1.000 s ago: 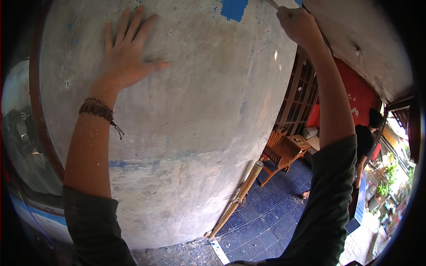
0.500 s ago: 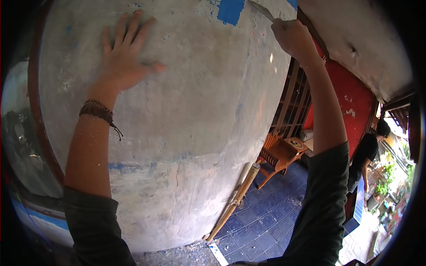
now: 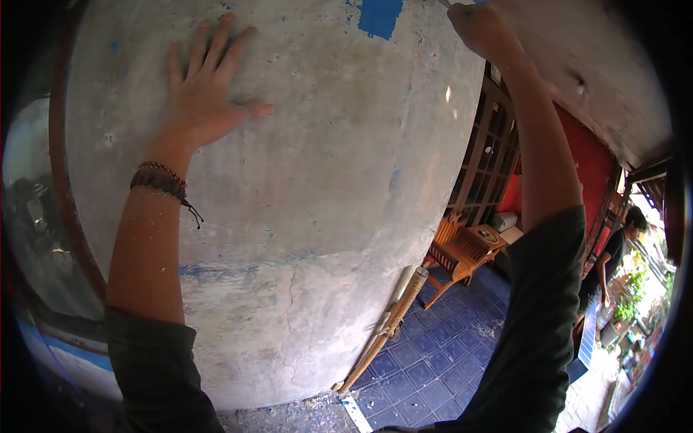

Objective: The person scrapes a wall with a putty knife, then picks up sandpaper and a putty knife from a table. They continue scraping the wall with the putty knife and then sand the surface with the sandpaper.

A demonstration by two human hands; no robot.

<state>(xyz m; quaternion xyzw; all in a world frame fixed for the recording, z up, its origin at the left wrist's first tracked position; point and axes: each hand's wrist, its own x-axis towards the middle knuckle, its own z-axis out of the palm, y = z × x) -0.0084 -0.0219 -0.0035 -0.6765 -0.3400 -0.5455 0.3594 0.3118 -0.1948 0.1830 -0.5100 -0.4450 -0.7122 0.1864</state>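
Note:
My left hand (image 3: 206,94) lies flat with fingers spread against the grey, scuffed wall (image 3: 317,166). A cord bracelet (image 3: 159,179) circles that wrist. High at the wall's right edge, my right hand (image 3: 485,32) is closed around a scraper (image 3: 445,3). Only a sliver of its metal blade shows at the top of the view; the handle is hidden in my fist. To the left of that hand is a patch of blue paint (image 3: 380,17), with smaller blue flecks around it.
Bamboo poles (image 3: 386,328) lean at the wall's lower right corner. Beyond them, a wooden chair (image 3: 462,252) stands on blue floor tiles (image 3: 411,368). A person in dark clothes (image 3: 613,249) is at the far right. A brown-framed window (image 3: 61,180) borders the wall's left side.
My right hand has moved up and slightly right with the scraper, whose blade is now mostly out of view. My left hand stays on the wall. The view has shifted slightly.

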